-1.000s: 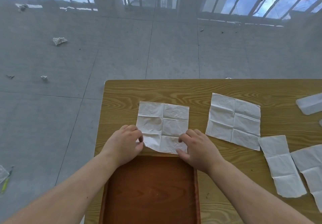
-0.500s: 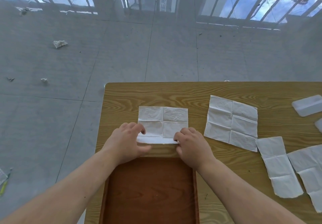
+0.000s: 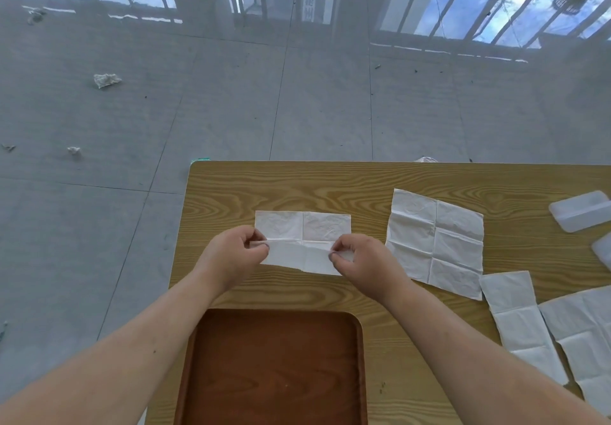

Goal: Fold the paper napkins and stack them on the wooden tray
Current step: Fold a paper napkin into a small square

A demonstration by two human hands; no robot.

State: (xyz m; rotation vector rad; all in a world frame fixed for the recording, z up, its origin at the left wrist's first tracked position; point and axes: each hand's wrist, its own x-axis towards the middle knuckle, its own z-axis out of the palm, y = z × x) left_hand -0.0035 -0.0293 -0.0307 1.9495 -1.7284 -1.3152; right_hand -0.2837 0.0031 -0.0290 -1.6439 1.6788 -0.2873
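Wooden table (image 3: 231, 193): our left hand (image 3: 231, 254) and right hand (image 3: 362, 257) each pinch the napkin (image 3: 307, 241) near edge, folded flap between grips; tray (image 3: 277, 368) nearer us.

The napkin (image 3: 302, 243) pinched between the left hand (image 3: 231, 252) and right hand (image 3: 360, 259) is thin white paper, matt, faintly embossed and creased; the bench (image 3: 330, 186) beneath both hands is pale wood with bold grain, lightly sheened; the tray (image 3: 274, 368) nearer than the hands is dark reddish wood, smooth, satin; the container (image 3: 582, 211) far right of the right hand looks translucent plastic; the floor (image 3: 198, 94) beyond is grey, dull, gritty.
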